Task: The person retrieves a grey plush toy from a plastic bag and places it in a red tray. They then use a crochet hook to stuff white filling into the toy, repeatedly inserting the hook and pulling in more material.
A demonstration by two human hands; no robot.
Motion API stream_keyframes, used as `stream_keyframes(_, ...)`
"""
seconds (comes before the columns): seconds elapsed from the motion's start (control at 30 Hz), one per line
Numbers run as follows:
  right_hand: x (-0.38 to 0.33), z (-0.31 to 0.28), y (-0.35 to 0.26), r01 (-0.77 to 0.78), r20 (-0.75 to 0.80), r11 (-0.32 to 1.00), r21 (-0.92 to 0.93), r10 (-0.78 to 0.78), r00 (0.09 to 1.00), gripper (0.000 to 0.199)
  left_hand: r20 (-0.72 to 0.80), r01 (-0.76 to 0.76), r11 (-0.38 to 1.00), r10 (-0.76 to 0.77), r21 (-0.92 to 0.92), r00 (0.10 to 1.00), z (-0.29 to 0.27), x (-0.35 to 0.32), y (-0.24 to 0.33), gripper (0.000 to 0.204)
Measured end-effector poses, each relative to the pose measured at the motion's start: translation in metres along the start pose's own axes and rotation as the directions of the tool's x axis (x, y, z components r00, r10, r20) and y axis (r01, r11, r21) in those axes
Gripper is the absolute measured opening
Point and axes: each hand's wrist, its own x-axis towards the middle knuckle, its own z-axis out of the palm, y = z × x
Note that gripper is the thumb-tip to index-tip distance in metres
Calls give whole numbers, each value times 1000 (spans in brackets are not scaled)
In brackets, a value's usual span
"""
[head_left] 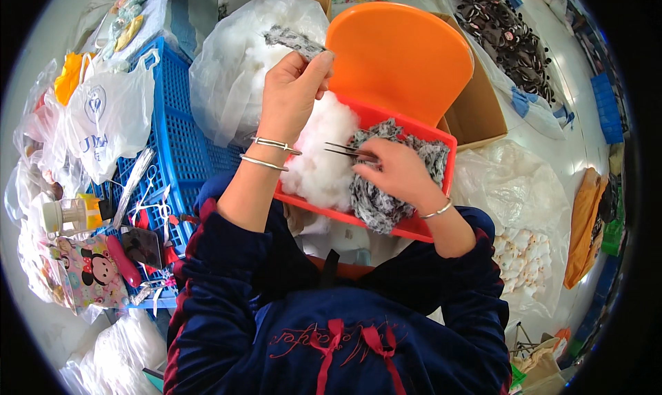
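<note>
My left hand (293, 84) is raised above the left side of a red bin (324, 213), pinching a small strip of mottled grey plush fabric (295, 39) by one end. Over the bin, my right hand (396, 172) holds dark tweezers (348, 151) whose two tips are apart and point left toward a heap of white stuffing (321, 164). Nothing sits between those tips. Beneath my right hand, a pile of grey furry pieces (383, 205) fills the bin's right half, beside the stuffing.
Behind the bin stands an orange stool seat or backrest (403, 60) with a cardboard box (479, 109). A clear bag of white stuffing (234, 71) is far left. Blue crates (172, 119) at left carry scissors, a phone and bags. Bags of small parts (524, 257) lie right.
</note>
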Motion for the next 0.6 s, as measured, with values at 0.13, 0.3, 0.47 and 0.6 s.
stream_keyframes(0.13,4,42,-11,188,124,982,7,-187,974,31,-3,1,1000,-1,4,1000,3,-1,3,22)
stream_keyframes(0.3,7,78,-4,159,303,987,18,-157,940,26,9,9,1000,-9,10,1000,0,-2,1,22)
stream_keyframes(0.47,14,30,-4,-227,473,889,399,12,881,22,8,-12,1000,12,-24,1000,-4,1,2,21)
stream_keyframes(0.6,9,2,21,-233,266,717,656,69,962,14,137,103,993,-110,56,984,-2,-2,7,22)
